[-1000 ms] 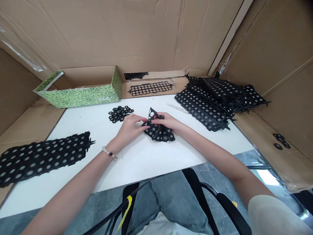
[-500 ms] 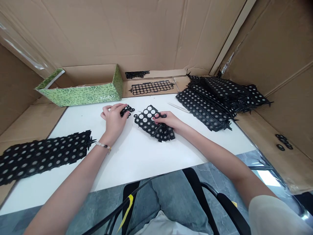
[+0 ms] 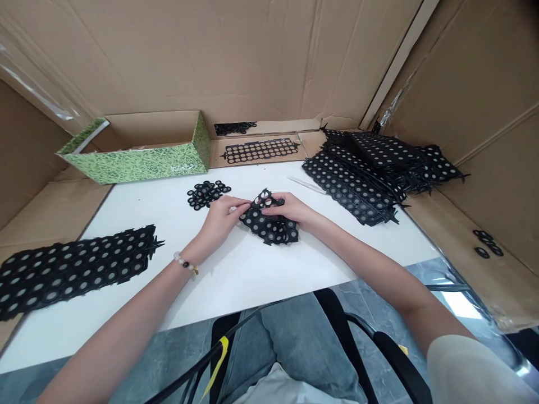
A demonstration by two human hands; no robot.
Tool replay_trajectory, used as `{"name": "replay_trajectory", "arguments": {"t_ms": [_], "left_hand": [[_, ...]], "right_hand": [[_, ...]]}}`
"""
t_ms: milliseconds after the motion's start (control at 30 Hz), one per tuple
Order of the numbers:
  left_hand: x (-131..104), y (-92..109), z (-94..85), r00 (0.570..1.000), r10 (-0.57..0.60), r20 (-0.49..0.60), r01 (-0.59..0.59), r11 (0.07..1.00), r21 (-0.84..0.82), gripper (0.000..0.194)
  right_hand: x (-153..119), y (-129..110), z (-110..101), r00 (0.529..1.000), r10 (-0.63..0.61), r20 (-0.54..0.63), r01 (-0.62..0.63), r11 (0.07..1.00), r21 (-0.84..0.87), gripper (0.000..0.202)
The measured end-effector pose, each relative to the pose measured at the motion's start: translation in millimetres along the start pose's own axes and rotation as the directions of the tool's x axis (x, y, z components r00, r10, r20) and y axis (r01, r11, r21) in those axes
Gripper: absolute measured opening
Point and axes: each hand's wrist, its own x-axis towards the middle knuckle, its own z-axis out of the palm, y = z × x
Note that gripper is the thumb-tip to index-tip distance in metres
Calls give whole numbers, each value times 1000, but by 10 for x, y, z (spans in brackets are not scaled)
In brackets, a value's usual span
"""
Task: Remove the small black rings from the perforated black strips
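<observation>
Here, left hand (image 3: 219,219) and right hand (image 3: 293,208) pinch black sheeting (image 3: 266,229)

No text, label, brand, number or sign can be read.

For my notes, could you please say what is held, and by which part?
Black, flexible perforated sheet: right hand grips its upper-right side; left hand pinches its left edge.

A crumpled black sheet (image 3: 269,230) of pale-centred rings, with open holes at its far edge, is held between left hand (image 3: 221,216) and right hand (image 3: 291,209).
</observation>
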Motion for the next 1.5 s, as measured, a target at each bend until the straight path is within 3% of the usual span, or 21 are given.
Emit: {"name": "replay_trajectory", "arguments": {"t_ms": [67, 133, 233, 300, 367, 467, 567, 667, 833, 1100, 1233, 1333, 1433, 1500], "left_hand": [[54, -88, -59, 991, -84, -105, 74, 993, -96, 28], [105, -180, -135, 956, -141, -257, 113, 986, -122, 30], [125, -246, -212, 897, -95, -431, 153, 983, 101, 32], [87, -211, -191, 912, -13, -411, 147, 944, 297, 34], [25, -132, -114, 957, 73, -282, 51, 911, 409, 38], [-52, -16, 21, 986, 167, 2, -154, 900, 408, 32], [-68, 18, 86, 986, 127, 107, -157, 927, 341, 23], [-50, -10, 86, 991, 83, 102, -110, 946, 306, 18], [-65, -11, 75, 985, 135, 110, -164, 935, 316, 21], [-103, 43, 56, 960, 253, 122, -280, 884, 375, 30], [-98, 16, 71, 950, 258, 174, -305, 881, 361, 30], [-73, -9, 72, 971, 224, 82, -238, 893, 383, 29], [4, -91, -8, 990, 98, -104, -60, 945, 323, 30], [69, -182, -111, 975, 11, -223, 52, 959, 277, 33]], "right_hand": [[12, 21, -3, 998, 54, -33, -53, 999, 2, 28], [15, 22, 0, 995, 81, -64, -80, 997, 24, 25], [3, -9, 11, 990, 91, -112, -87, 996, 35, 23], [-6, -33, 17, 983, 114, -144, -110, 993, 35, 21], [-11, -45, 21, 979, 128, -161, -124, 992, 37, 21], [-14, -40, 16, 988, 86, -131, -80, 995, 52, 25], [-12, -27, -4, 998, 42, -49, -39, 997, 63, 33], [-6, -16, -23, 998, 46, 31, -49, 995, 91, 40], [-12, -15, -3, 990, -48, 131, 34, 994, 102, 48], [11, 15, -2, 999, -37, 30, 36, 999, 40, 44], [22, 33, -11, 995, -73, 67, 71, 997, 25, 50], [22, 21, -1, 995, -77, 62, 78, 997, -6, 48], [20, 6, -12, 997, -74, 11, 75, 991, -113, 45], [17, 1, -39, 998, -67, -17, 63, 982, -179, 44]]}}
